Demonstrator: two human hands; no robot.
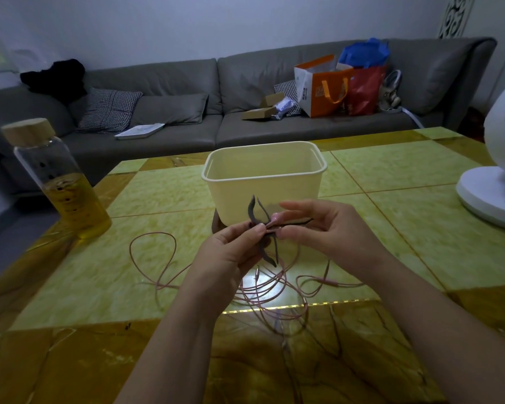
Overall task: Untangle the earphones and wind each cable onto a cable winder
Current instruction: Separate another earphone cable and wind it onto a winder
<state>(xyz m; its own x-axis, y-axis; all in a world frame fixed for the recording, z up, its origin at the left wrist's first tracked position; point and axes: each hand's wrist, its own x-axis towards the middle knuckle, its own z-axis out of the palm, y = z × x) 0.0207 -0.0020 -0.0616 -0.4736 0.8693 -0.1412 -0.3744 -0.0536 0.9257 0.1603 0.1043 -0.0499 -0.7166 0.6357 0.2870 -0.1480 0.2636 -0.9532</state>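
Observation:
Pink earphone cable [158, 258] lies in loose loops and a tangle on the green and amber table, running under my forearms. Its inline remote [328, 281] rests to the right. Above the tangle, my left hand [231, 252] and my right hand [318, 228] meet and pinch a small bunch of dark grey strap-like cable winders [254, 212]. Their ends splay up, down and to the right between my fingers. A pink piece shows at my right fingertips where the straps cross.
A cream plastic tub [263, 173] stands just behind my hands. A glass bottle with a wooden cap [56, 176] stands at the left. A white fan [496, 170] stands at the right edge. A grey sofa with bags lies beyond the table.

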